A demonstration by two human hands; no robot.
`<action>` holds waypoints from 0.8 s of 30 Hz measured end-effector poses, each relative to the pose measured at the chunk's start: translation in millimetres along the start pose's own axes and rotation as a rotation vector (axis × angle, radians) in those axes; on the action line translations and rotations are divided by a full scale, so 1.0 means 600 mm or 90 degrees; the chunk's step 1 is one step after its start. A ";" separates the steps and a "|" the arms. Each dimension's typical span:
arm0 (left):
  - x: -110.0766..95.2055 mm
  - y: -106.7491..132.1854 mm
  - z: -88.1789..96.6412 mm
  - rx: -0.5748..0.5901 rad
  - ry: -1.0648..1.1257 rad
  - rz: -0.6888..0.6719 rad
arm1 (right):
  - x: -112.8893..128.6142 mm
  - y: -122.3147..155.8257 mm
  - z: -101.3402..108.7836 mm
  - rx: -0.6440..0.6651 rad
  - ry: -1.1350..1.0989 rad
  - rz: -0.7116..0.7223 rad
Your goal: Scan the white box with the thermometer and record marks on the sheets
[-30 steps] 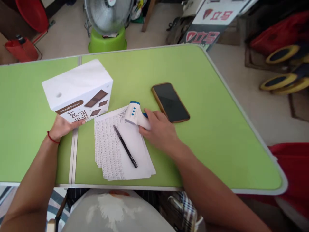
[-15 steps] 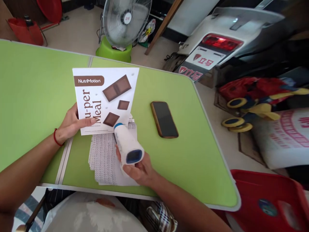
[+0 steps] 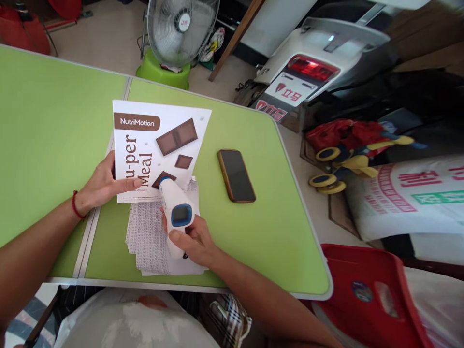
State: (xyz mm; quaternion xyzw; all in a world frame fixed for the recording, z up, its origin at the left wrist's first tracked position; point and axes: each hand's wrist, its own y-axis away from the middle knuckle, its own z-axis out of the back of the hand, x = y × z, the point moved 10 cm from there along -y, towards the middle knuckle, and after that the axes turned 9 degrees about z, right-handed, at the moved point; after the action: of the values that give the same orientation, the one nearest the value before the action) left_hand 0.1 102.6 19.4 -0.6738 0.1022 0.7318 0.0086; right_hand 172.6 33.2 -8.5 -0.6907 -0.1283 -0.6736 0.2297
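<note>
My right hand (image 3: 194,241) is closed round a white handheld thermometer-style device (image 3: 176,208) with a blue screen, its nose aimed at a white "NutriMotion Super Meal" box (image 3: 155,145). My left hand (image 3: 103,186) grips the box's lower left edge and holds it tilted up so its printed face shows. Both are above a stack of printed white papers (image 3: 148,237) on the green folding table (image 3: 43,111). A pen that lay on the papers is mostly hidden under my right hand.
A dark phone (image 3: 236,175) in a brown case lies face up right of the box. Beyond the table stand a fan (image 3: 177,24) on a green base and a scooter's rear (image 3: 308,63). A red crate (image 3: 366,295) sits at the lower right.
My left hand tipped the box up from lying flat until its printed face shows. My right hand lifted the device off the papers and pointed it at the box.
</note>
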 end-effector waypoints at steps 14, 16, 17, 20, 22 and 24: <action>-0.007 -0.001 -0.005 0.016 -0.012 -0.023 | -0.007 0.004 0.001 0.011 0.026 -0.003; -0.009 0.000 -0.007 0.022 -0.006 -0.024 | -0.003 0.003 0.001 0.011 0.024 0.008; -0.009 0.000 -0.009 0.026 -0.003 -0.023 | -0.001 0.002 0.001 0.011 0.021 0.011; -0.010 0.000 -0.012 0.036 0.006 -0.019 | 0.000 0.001 0.000 0.012 0.018 0.009; -0.010 0.000 -0.011 0.033 0.008 -0.015 | 0.001 0.001 0.000 0.012 0.021 0.008; -0.010 0.001 -0.010 0.028 0.003 -0.014 | 0.001 0.001 0.001 0.013 0.028 0.007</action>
State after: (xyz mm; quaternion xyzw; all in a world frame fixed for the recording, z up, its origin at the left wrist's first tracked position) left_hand 6.6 102.1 24.9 -0.6761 0.1107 0.7277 0.0311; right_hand 173.5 32.8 -8.2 -0.6742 -0.1260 -0.6859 0.2433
